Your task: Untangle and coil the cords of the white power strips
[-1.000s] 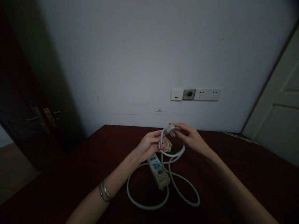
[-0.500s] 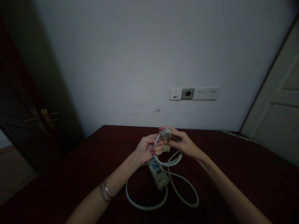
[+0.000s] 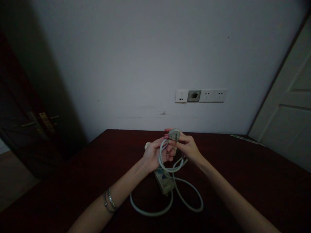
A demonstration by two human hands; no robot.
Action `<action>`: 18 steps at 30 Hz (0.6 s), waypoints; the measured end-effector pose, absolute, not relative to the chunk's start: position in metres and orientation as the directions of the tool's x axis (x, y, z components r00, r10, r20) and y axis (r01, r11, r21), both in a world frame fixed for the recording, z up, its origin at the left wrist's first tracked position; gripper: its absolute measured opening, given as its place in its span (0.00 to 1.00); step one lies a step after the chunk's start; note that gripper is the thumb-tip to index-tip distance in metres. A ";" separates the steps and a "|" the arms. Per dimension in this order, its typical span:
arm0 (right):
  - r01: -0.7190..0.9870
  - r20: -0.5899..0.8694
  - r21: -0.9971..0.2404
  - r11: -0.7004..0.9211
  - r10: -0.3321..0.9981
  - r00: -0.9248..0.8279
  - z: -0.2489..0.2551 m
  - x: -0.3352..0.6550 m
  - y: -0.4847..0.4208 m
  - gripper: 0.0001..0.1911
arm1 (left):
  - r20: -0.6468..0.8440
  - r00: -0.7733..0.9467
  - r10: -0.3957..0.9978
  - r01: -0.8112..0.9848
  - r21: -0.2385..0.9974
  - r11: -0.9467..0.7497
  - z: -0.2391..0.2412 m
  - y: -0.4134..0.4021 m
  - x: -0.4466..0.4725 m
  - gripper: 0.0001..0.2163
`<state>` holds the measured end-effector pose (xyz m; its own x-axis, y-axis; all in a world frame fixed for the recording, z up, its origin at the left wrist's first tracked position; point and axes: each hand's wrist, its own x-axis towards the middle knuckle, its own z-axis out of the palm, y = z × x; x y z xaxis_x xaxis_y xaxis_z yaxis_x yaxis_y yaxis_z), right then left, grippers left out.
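A pale plug [image 3: 174, 135] is pinched between the thumb and fingers of my right hand [image 3: 188, 147], its prong side turned partly toward me. My left hand [image 3: 155, 153] is closed around the coiled part of the white power cord [image 3: 161, 161], just left of the plug. Below both hands a power strip [image 3: 164, 181] lies on the dark red table [image 3: 116, 200], its far part hidden behind my left hand. Loose loops of the same cord spread over the tabletop on both sides of the strip.
The table meets a pale wall bearing a row of sockets [image 3: 211, 96] and a grey outlet plate [image 3: 194, 96]. A dark door with a brass handle [image 3: 46, 123] stands at the left. A white panelled door [image 3: 291, 123] is at the right.
The plug has turned in my right hand and risen slightly. My left fingers have shifted on the coil, and the strip's far end now shows left of my left hand.
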<state>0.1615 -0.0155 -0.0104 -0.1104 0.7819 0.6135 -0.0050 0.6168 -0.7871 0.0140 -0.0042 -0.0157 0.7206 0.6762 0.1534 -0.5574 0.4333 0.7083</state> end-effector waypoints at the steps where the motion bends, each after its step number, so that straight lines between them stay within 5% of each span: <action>1: -0.045 0.582 -0.813 0.580 0.811 -0.057 -0.009 0.162 -0.015 0.11 | 0.154 0.730 0.666 -0.547 0.716 0.434 -0.019 -0.003 0.016 0.07; 6: -0.168 0.444 -0.849 0.501 0.849 0.286 0.002 0.190 -0.007 0.12 | 0.160 0.726 0.669 -0.466 0.829 0.308 -0.035 -0.004 0.028 0.16; 13: 0.057 0.399 -0.914 0.402 0.864 0.307 -0.018 0.232 0.028 0.23 | 0.220 0.531 0.818 -0.303 0.951 -0.060 -0.044 -0.011 0.040 0.14; 18: 0.167 0.397 -0.917 0.361 0.865 0.306 -0.033 0.236 0.040 0.26 | 0.133 0.552 0.823 -0.128 0.989 -0.074 -0.053 -0.007 0.042 0.08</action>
<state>0.2357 0.0401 -0.0335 0.3061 0.8654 0.3967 0.1675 0.3612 -0.9173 0.0418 -0.0074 -0.0530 0.5524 0.8229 0.1329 -0.1276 -0.0741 0.9891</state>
